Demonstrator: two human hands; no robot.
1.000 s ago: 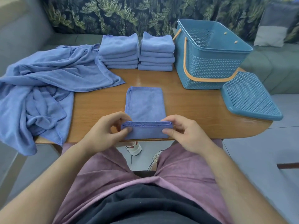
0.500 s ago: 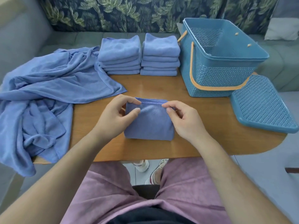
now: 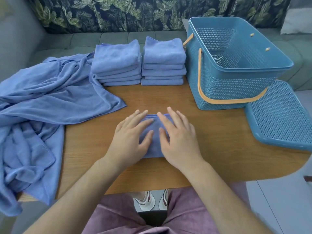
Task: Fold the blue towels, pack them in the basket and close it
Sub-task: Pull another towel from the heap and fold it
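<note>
Wooden table [image 3: 219, 141] | left hand [image 3: 130, 141], right hand [image 3: 177, 137] | grips flat, fingers straight, pressing folded towel [image 3: 152, 150]

A single wide-angle camera, worn on the person's head, supplies the only view. It faces forward and steeply downward from above the near edge of the wooden table [image 3: 219, 146], which fills the middle of the frame. The wearer's lap occupies the bottom edge, and both forearms enter from the lower corners, converging on the left hand [image 3: 130, 139] and right hand [image 3: 177, 137] at frame centre, close to the lens. The basket [image 3: 228, 88] sits in the upper right, farther from the camera. The sofa back [image 3: 118, 14] spans the top edge. Lens distortion curves straight lines toward the frame borders, and floor shows at lower right.
</note>
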